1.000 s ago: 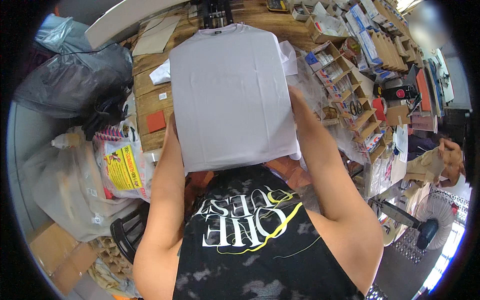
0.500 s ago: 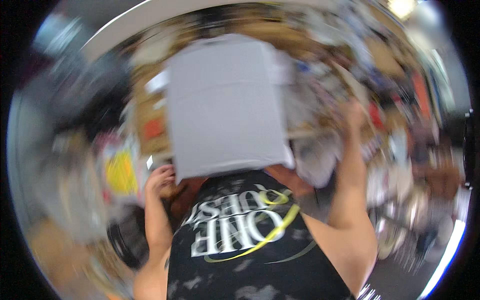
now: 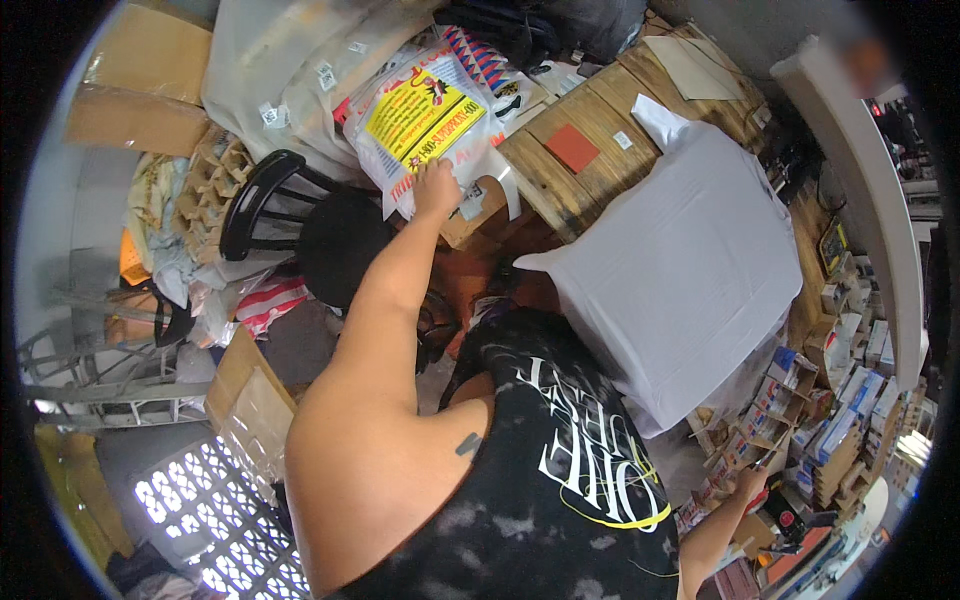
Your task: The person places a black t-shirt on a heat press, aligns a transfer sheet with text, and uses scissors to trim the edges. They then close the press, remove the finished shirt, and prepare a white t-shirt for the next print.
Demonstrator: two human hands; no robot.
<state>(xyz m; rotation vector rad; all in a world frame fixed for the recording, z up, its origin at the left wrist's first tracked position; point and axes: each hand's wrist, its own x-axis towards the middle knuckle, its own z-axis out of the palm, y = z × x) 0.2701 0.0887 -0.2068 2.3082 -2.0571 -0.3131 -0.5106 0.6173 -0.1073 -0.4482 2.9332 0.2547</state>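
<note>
My left hand (image 3: pixel 437 187) reaches out to a white plastic bag (image 3: pixel 385 125) with a yellow and red print. Its fingers are bent together at the bag's lower edge and seem to grip it. Off to the right, my right hand (image 3: pixel 752 486) is closed beside several small boxes. A thin dark piece and a bit of red show at its fingers, too small to name. Between my arms a light grey T-shirt (image 3: pixel 690 270) lies spread flat over the wooden table (image 3: pixel 535 165), its near edge by my body. One sleeve sticks out at the far side.
An orange-red square (image 3: pixel 572 149) and a small white label (image 3: pixel 622 140) lie on the table. A black chair (image 3: pixel 345 245) stands left, near a cardboard box (image 3: pixel 478 210). Small blue and white boxes (image 3: pixel 845 420) crowd the right. A curved pale panel (image 3: pixel 865 215) rises beyond the shirt.
The view has swung left. My left hand has left the shirt's near corner and gone to the plastic bag. My right hand is still out to the right, among the small boxes.
</note>
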